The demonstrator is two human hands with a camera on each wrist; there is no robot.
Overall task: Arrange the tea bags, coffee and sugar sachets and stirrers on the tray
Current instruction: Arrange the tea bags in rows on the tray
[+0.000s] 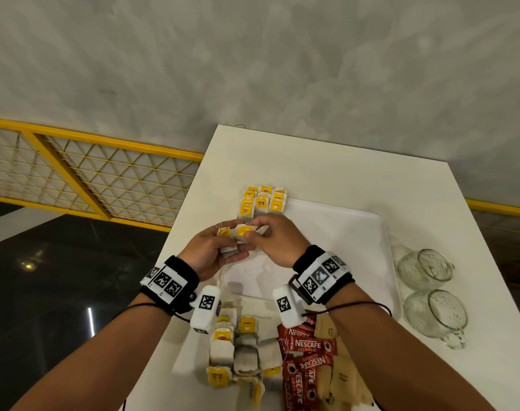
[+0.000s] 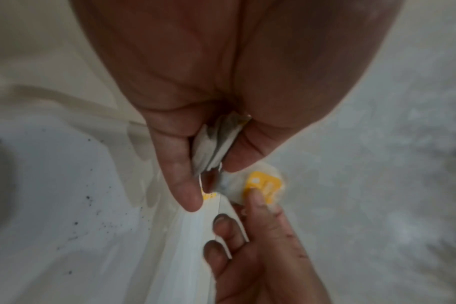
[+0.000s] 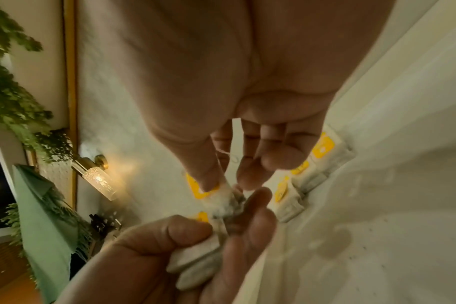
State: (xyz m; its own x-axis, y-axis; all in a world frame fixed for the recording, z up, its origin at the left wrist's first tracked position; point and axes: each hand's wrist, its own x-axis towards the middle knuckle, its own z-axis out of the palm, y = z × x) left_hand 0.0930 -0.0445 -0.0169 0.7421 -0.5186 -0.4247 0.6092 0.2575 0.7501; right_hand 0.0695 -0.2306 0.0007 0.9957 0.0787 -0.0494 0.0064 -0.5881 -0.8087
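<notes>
Both hands meet above the white tray's (image 1: 356,232) left part. My left hand (image 1: 214,250) holds a small bunch of tea bags (image 2: 215,148) between thumb and fingers. With thumb and forefinger, my right hand (image 1: 270,235) pinches one tea bag with a yellow tag (image 1: 243,232) at the top of that bunch; the same tea bag (image 3: 221,197) appears in the right wrist view. Several tea bags with yellow tags (image 1: 263,203) lie in neat rows at the tray's far left corner. Near me, a loose heap of tea bags (image 1: 238,351), red coffee sachets (image 1: 306,360) and brown sugar sachets (image 1: 338,378) lies on the table.
Two glass mugs (image 1: 427,289) lie on their sides on the white table (image 1: 312,161) right of the tray. The table's left edge drops to a dark floor. A yellow lattice railing (image 1: 89,179) runs behind on the left.
</notes>
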